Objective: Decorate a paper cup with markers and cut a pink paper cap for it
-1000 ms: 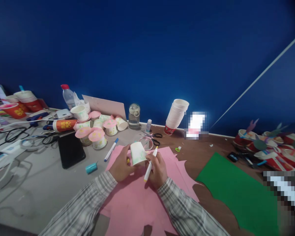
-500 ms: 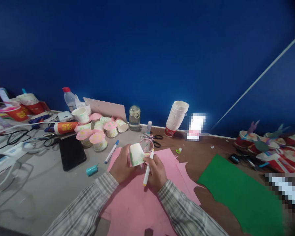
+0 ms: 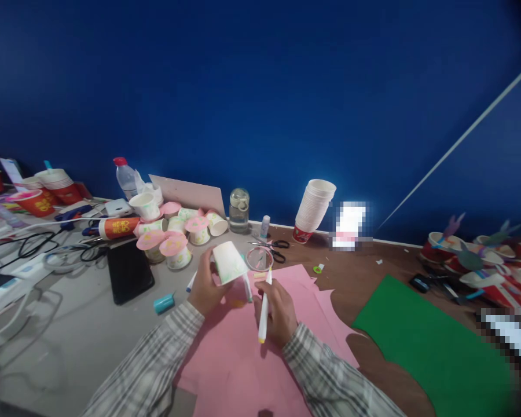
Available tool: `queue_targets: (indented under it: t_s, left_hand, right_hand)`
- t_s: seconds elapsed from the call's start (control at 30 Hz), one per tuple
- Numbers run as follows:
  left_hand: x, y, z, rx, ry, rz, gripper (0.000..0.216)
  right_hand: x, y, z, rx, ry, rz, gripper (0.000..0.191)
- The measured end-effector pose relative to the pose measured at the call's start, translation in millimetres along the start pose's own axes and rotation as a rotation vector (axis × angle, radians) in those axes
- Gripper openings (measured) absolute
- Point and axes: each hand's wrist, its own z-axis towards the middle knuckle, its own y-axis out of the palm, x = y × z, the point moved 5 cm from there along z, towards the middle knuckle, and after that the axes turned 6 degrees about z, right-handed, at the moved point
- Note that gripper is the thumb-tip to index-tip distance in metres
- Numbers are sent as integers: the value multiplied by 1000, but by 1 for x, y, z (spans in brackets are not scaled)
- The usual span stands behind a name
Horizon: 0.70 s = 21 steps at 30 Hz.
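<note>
My left hand [image 3: 204, 288] grips a small white paper cup [image 3: 228, 262], tipped so its base faces up and left. A second marker [image 3: 247, 287] slants down just under the cup by the same hand. My right hand [image 3: 278, 305] is closed round a white marker with a yellow end [image 3: 263, 310], its tip pointing up near the cup. Both hands hover over sheets of pink paper [image 3: 247, 353] on the table. A roll of clear tape [image 3: 259, 259] lies just behind the cup.
Decorated cups with pink tops [image 3: 173, 231] cluster at the back left, near a black phone [image 3: 130, 271] and cables [image 3: 21, 255]. A stack of white cups [image 3: 315, 204], scissors [image 3: 274, 248] and a glass jar [image 3: 238, 209] stand by the blue wall. Green paper [image 3: 434, 341] lies right.
My left hand has tilted the cup up and to the left, so its base shows. My right hand has drawn the marker down and away from the cup's side.
</note>
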Motion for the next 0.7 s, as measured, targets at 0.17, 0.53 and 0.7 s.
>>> queue_targets:
  t_s: [0.17, 0.53, 0.7]
  left_hand:
    - [-12, -8, 5, 74, -39, -25, 81]
    - [0, -10, 1, 141, 81, 109, 80]
    - [10, -4, -4, 45, 94, 78, 79]
  right_hand:
    - [-30, 16, 1, -398, -229, 84, 34]
    - [-12, 27, 3, -450, -54, -63, 45]
    - [6, 33, 1, -465, 49, -127, 46]
